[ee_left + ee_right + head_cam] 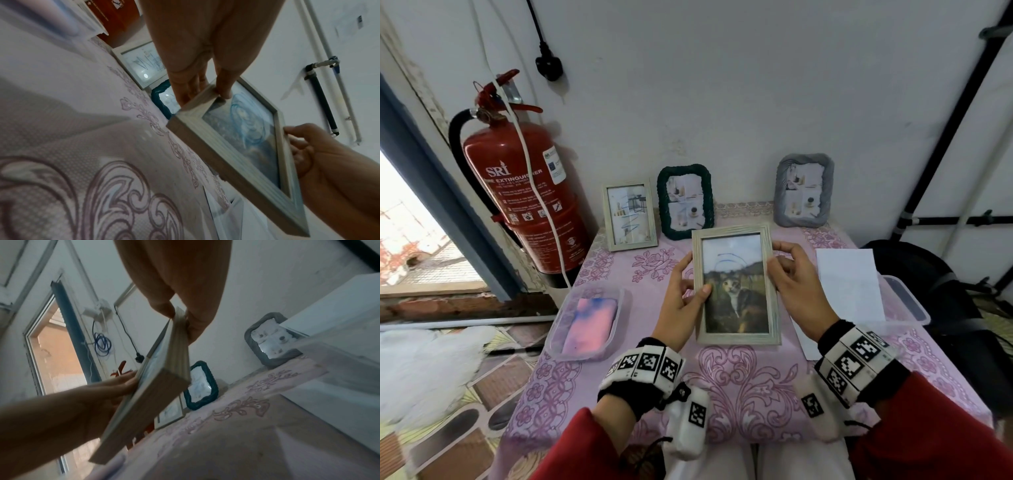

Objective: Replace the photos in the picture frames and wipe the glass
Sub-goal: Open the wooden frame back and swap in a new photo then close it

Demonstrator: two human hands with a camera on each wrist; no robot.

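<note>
Head view, going left to right: past the left hand there's a fire extinguisher (524,192) on the wall and a clear tub (558,329) with a pink cloth (589,323) in it. The left hand (681,301) grips the left edge of a pale wooden frame (736,339), thumb on the glass over the cat photo (736,298). The right hand (796,287) pinches the right edge, so the frame's held up off the table between both. Beyond the hands, three more frames stand against the wall. Right of the right hand lies white paper (849,284).

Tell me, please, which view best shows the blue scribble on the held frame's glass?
The left wrist view: the blue scribble swirls large across the glass. The head view shows only faint arcs; the right wrist view sees the frame nearly edge-on.
</note>
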